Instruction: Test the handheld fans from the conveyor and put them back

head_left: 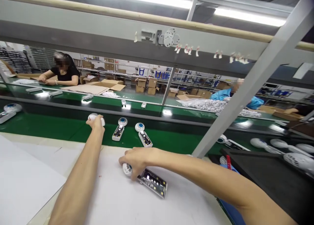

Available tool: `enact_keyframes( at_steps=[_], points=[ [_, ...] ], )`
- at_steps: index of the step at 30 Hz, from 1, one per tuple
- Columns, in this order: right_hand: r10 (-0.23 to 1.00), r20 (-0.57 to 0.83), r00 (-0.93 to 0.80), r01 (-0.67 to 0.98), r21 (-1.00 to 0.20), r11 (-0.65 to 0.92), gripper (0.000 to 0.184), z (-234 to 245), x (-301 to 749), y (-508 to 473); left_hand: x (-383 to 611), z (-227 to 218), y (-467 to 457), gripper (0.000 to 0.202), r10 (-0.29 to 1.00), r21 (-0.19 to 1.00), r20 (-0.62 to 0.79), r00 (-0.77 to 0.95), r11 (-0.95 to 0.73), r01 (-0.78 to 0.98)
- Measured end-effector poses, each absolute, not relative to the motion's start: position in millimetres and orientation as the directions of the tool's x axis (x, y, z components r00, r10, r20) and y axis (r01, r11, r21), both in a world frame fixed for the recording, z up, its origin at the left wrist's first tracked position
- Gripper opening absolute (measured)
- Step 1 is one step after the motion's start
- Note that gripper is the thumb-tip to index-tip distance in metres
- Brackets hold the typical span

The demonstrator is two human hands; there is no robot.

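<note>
Ahead, left fingers (89, 121) grip a white piece (92, 115); right fingers (134, 173) clasp a device (154, 183).

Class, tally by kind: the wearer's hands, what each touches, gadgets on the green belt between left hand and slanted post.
Left hand, right hand: 2
Right hand's gadget: 1
Left hand's white piece: 1
Gadgets on belt: 2
Total: 6

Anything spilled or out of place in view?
Possibly: small white parts lie in a loose heap across the far bench, which looks spilled but may be deliberate. No clear damage shows on the device in the right hand.
</note>
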State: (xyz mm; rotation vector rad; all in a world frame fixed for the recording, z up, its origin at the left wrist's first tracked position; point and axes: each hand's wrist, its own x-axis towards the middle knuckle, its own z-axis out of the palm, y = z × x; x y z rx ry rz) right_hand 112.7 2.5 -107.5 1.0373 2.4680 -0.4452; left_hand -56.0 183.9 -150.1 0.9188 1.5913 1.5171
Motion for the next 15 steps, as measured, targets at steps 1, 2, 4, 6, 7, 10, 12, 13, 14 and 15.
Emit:
enact_keyframes(
  at_steps=[1,2,4,6,7,10,12,13,14,15],
  points=[
    [0.626,-0.468,-0.624,0.741,-0.099,0.664,0.056,-101,117,0,-56,-137,182,0.034,0.902,0.995,-0.057,-0.427,0.016,-0.100],
    [0.661,-0.432,-0.613,0.755,-0.074,0.652,0.054,-92,123,-2,-55,-123,180,0.029,0.921,0.978,-0.075,-0.381,-0.006,-0.206],
    [0.741,-0.338,-0.581,0.792,-0.026,0.609,0.049,-66,137,-8,-54,-98,169,0.022,0.956,0.919,-0.074,-0.284,-0.045,-0.391],
    [0.828,-0.221,-0.515,0.848,0.007,0.529,0.040,-36,154,-17,-52,-75,154,0.018,0.980,0.852,-0.025,-0.196,-0.081,-0.517],
    [0.876,-0.154,-0.458,0.886,0.008,0.464,0.037,-20,163,-22,-51,-65,144,0.016,0.989,0.819,0.007,-0.151,-0.092,-0.567],
    [0.976,0.054,-0.209,0.975,-0.066,0.213,0.035,15,185,-39,-48,-40,114,0.020,0.994,0.713,0.108,-0.034,-0.101,-0.693],
    [0.980,0.186,-0.076,0.992,-0.088,0.094,0.037,28,196,-52,-49,-28,97,0.026,0.988,0.666,0.151,-0.010,-0.109,-0.738],
    [0.966,0.255,-0.030,0.994,-0.090,0.055,0.038,33,200,-57,-50,-24,90,0.029,0.987,0.665,0.162,-0.019,-0.124,-0.737],
    [0.947,0.321,0.004,0.995,-0.094,0.028,0.039,36,203,-63,-50,-20,83,0.032,0.985,0.681,0.167,-0.037,-0.143,-0.718],
    [0.923,0.384,0.028,0.995,-0.099,0.011,0.038,39,206,-67,-51,-17,78,0.035,0.984,0.705,0.173,-0.045,-0.156,-0.692]
  ],
)
